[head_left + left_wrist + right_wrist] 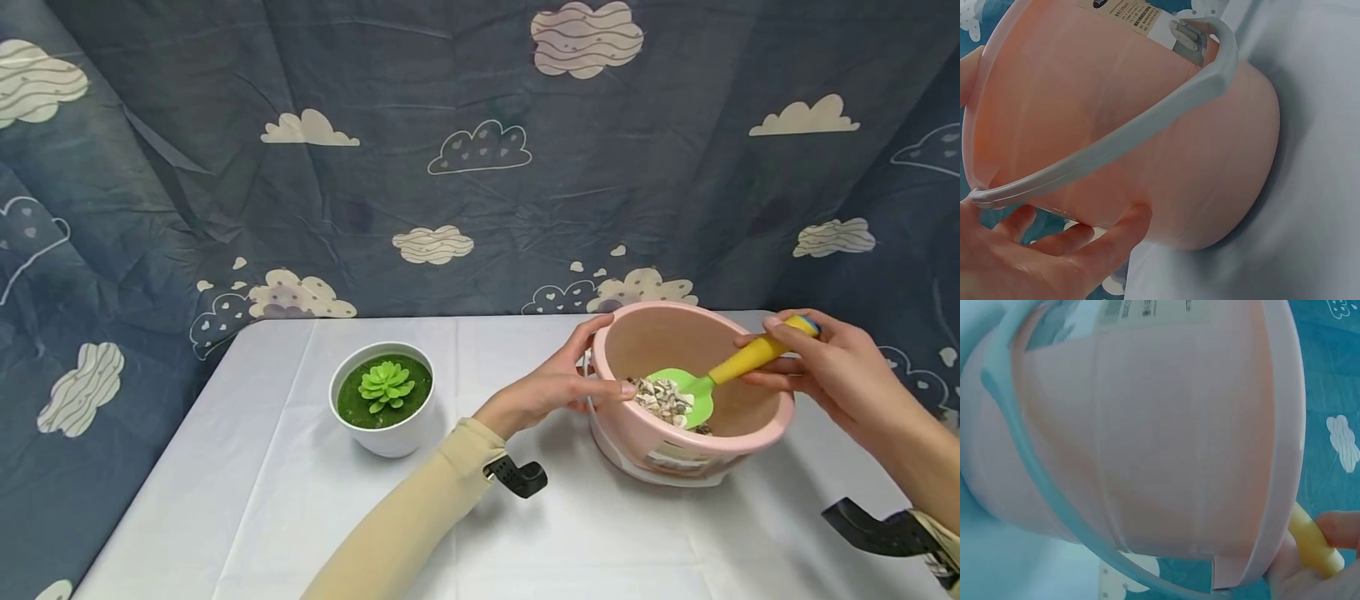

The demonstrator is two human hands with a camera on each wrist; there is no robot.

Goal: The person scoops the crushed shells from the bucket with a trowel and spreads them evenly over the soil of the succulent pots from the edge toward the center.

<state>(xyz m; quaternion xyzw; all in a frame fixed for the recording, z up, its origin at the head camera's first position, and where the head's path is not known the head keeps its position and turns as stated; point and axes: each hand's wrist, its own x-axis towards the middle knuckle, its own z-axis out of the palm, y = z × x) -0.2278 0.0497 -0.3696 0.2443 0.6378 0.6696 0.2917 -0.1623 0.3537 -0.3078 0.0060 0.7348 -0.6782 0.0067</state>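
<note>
A pink bucket (618, 429) stands on the white-covered table, its pale handle (1104, 150) hanging down along the outside. My left hand (547, 383) grips the bucket's left side, one digit over the rim and other fingers against the outer wall. Over the bucket's opening, my right hand (840, 362) holds a toy shovel (750, 358) by its yellow grip. The shovel's green scoop points down and left inside the bucket, against a heap of small pale stones or shell pieces (660, 402). The right wrist view shows only the yellow grip (1313, 540) between fingers, beyond the rim.
Left of the bucket, a white pot (393, 437) holds a green succulent (386, 385) on a mossy surface. A dark blue cloth (480, 83) with cloud prints hangs behind the table (300, 500) and along its sides.
</note>
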